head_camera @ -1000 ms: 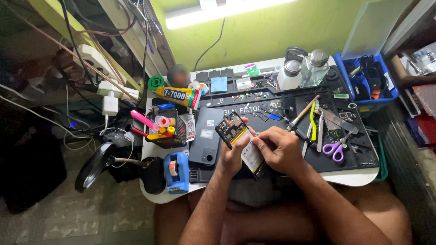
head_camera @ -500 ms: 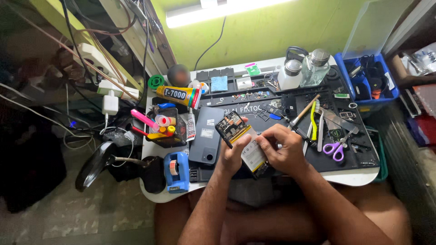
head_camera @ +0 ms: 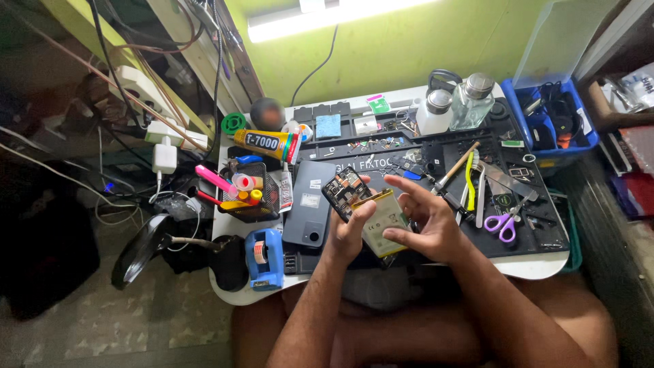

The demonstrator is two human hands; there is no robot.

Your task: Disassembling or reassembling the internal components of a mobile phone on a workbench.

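While the left hand [head_camera: 349, 235] grips the opened phone [head_camera: 361, 204] from below, thumb lying across its pale battery [head_camera: 385, 219], the right hand [head_camera: 426, 221] rests against the phone's right side with fingers partly spread, forefinger and thumb touching the battery's edge. Both hands hold the phone just above the dark work mat [head_camera: 436, 153] near the bench's front edge, at its middle. Just to the left of the phone, a grey back cover [head_camera: 310, 211] lies flat on the mat. Toward the bench's front left corner stands a blue tape dispenser [head_camera: 264, 257], and behind it a black mesh holder [head_camera: 246, 194] with pink and yellow pens. A yellow glue tube [head_camera: 262, 143] lies near the back left edge. Right of the hands, purple-handled scissors [head_camera: 503, 223], a yellow tool [head_camera: 469, 189] and a wooden-handled brush [head_camera: 455, 168] rest on the mat. Two bottles [head_camera: 453, 108] stand at the back edge, beside a blue bin [head_camera: 545, 151] at the back right corner.
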